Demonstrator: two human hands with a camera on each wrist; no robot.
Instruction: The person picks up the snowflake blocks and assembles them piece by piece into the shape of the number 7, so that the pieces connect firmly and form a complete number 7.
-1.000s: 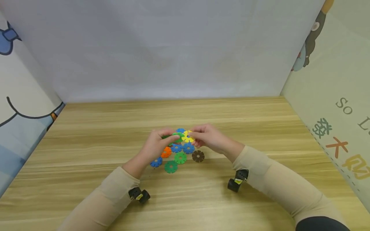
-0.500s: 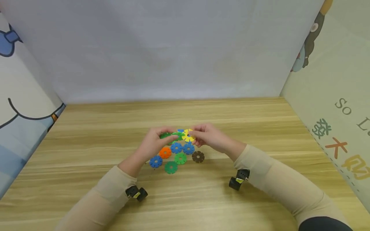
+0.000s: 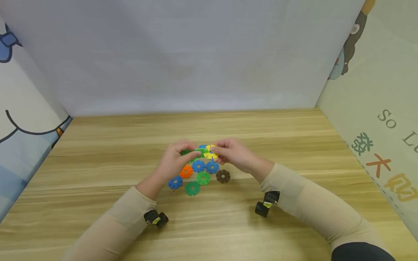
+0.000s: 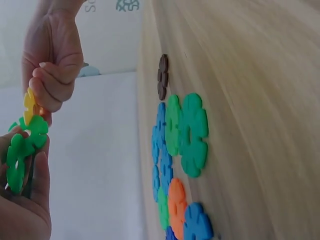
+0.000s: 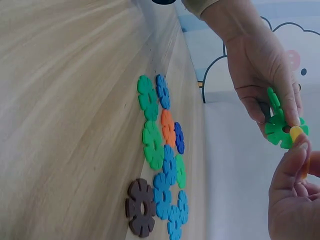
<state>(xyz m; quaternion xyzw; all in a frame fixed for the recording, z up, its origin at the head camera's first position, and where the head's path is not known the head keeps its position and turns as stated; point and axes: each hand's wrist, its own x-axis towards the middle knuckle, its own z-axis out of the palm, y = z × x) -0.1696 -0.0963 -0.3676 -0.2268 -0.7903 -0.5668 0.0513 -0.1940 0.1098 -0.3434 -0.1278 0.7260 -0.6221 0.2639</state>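
Note:
My left hand (image 3: 173,159) grips green snowflake discs that are joined together. One green disc (image 4: 37,132) points toward the other hand, and a second green disc (image 4: 15,175) crosses it at an angle. Something dark shows between the left fingers, mostly hidden. From the right side, my right hand (image 3: 238,156) pinches a yellow snowflake disc (image 3: 208,154) between thumb and fingers. In the right wrist view the yellow disc (image 5: 296,132) stands edge-on at the rim of the green one. Both hands are raised above the table, close together.
Several loose snowflake discs lie flat on the wooden table (image 3: 209,224) under and in front of the hands. Among them are a brown disc (image 3: 219,177), an orange disc (image 3: 186,168) and a dark green disc (image 3: 192,193). A pale cloth wall (image 3: 202,72) stands behind.
My left hand has shifted slightly left, uncovering more of the orange disc and the blue disc beside it. The yellow disc stays at the green one, pinched by my right hand.

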